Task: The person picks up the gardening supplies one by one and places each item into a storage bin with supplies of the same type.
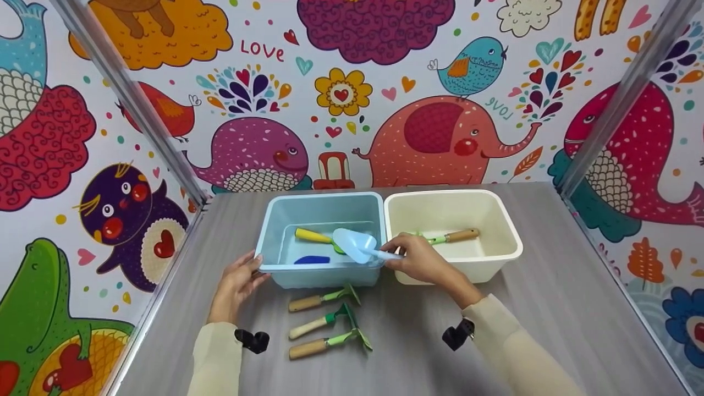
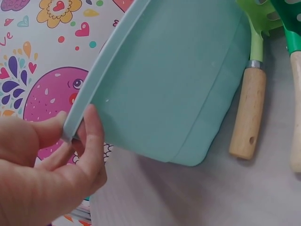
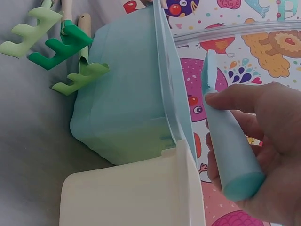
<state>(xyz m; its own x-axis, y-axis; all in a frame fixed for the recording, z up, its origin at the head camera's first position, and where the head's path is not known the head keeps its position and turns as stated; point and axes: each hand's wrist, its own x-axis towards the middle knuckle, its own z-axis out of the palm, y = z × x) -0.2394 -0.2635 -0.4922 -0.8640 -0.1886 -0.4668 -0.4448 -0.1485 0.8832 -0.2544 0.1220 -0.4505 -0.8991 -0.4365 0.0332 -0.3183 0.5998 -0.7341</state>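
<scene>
My right hand (image 1: pixel 419 257) grips a light blue scoop (image 3: pixel 235 150) by its handle. The scoop's blade hangs over the right part of the light blue bin (image 1: pixel 324 279). At that bin's front left corner, my left hand (image 2: pixel 51 165) pinches the rim between thumb and fingers. Inside the blue bin lie a yellow-handled tool (image 1: pixel 312 235), its green end partly behind the scoop, and a dark blue piece (image 1: pixel 312 259), partly hidden by the front wall.
A cream bin (image 1: pixel 498 263) adjoins on the right, holding a wooden-handled green tool (image 1: pixel 463 235), partly hidden by my right hand. Before the blue bin lie three small rakes: a light green one (image 1: pixel 306 303), a dark green one (image 1: pixel 309 328) and another light green one (image 1: pixel 309 349). Patterned walls enclose the table.
</scene>
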